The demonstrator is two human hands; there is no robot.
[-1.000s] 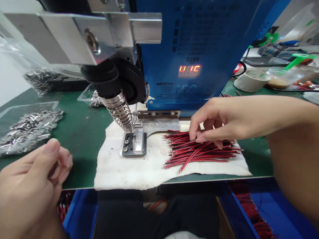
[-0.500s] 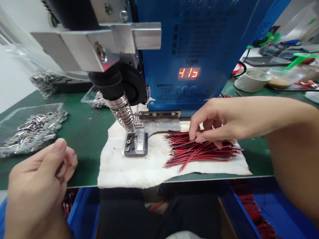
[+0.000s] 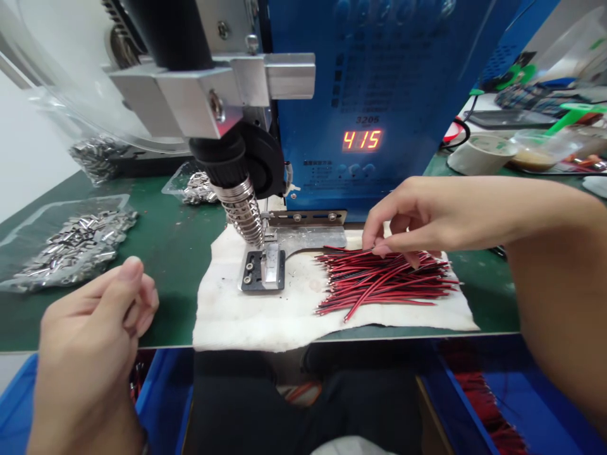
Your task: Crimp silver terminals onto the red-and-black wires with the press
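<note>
A pile of short red and black wires (image 3: 384,287) lies on a white cloth (image 3: 237,322). Above its back edge, my right hand (image 3: 410,218) pinches a dark wire between thumb and forefinger. Off to the left, my left hand (image 3: 102,316) is closed, its thumb on the curled fingers; whatever they hold, if anything, is hidden. Between the hands stands a soldering machine's metal tip holder (image 3: 270,268) on a small black plate, with a coiled silver nozzle (image 3: 241,212) angled down to it. The machine's blue housing (image 3: 322,114) has a lit red display (image 3: 362,140) reading 415.
Bags of small metal parts (image 3: 80,240) lie on the green table (image 3: 184,237) at the left, with a smaller bag (image 3: 194,186) farther back. A roll of tape (image 3: 481,155) stands at the right rear. Blue bins (image 3: 531,392) with more wires sit below the table edge.
My right hand has risen slightly from the pile, thumb and forefinger still pinched. My left hand shows a little farther right, still closed. The view has shifted slightly.
</note>
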